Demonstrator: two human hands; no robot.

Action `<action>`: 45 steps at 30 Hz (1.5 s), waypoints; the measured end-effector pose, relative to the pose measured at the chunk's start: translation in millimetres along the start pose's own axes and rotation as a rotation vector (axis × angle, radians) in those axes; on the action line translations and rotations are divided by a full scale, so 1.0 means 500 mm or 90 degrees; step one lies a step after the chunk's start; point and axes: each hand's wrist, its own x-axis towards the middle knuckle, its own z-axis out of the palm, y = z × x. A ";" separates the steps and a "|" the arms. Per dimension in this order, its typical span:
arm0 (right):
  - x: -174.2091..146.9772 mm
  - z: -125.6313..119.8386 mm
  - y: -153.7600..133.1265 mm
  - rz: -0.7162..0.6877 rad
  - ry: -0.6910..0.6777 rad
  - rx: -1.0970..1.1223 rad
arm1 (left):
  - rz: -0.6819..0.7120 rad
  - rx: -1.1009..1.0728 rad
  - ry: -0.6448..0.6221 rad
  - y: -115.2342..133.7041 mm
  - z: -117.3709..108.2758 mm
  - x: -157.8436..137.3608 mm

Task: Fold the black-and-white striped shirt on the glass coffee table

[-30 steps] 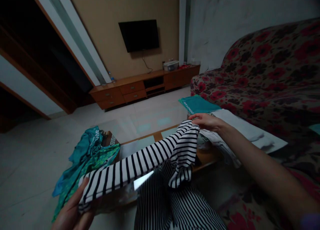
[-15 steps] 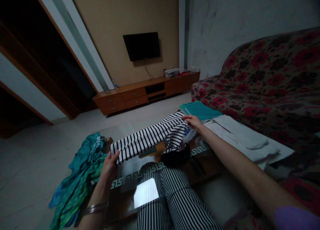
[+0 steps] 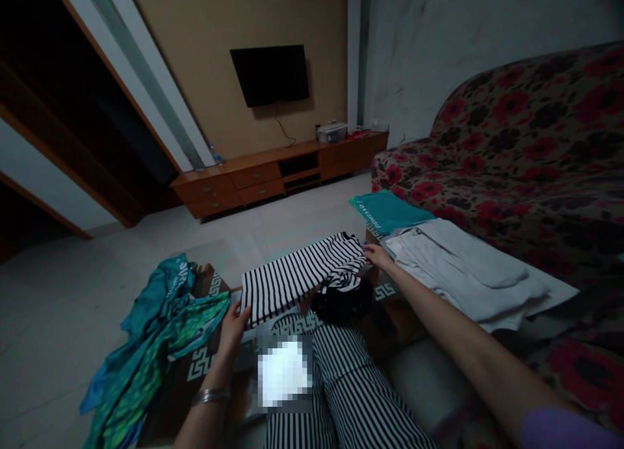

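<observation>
Two hands hold one striped garment (image 3: 302, 277) over a low glass-topped table (image 3: 205, 364). Beyond the right hand (image 3: 377, 257) runs a floral sofa (image 3: 526, 150); just beside that hand lie folded grey clothes (image 3: 463, 270) and a teal folded cloth (image 3: 390, 210). Beside the left hand (image 3: 234, 325), a teal-green garment (image 3: 160, 332) drapes over the table edge. Compared with a second ago, the striped piece hangs lower and shorter, now nearly flat on the table, which suggests a fold being laid down. Each hand pinches one end of it.
</observation>
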 end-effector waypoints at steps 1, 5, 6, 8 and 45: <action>-0.012 -0.001 0.006 0.020 0.008 0.003 | 0.004 0.003 0.000 0.000 0.000 -0.003; -0.097 0.011 0.046 0.070 0.002 0.008 | -0.017 -0.003 -0.011 0.008 0.004 -0.018; -0.123 0.019 0.054 0.066 0.000 -0.003 | -0.035 -0.012 -0.009 0.013 0.006 -0.022; -0.170 0.037 0.060 0.039 0.006 -0.061 | -0.066 -0.033 -0.001 0.023 0.012 -0.030; -0.679 0.009 0.129 0.269 -0.581 0.297 | 0.721 0.551 -0.337 0.099 0.089 -0.424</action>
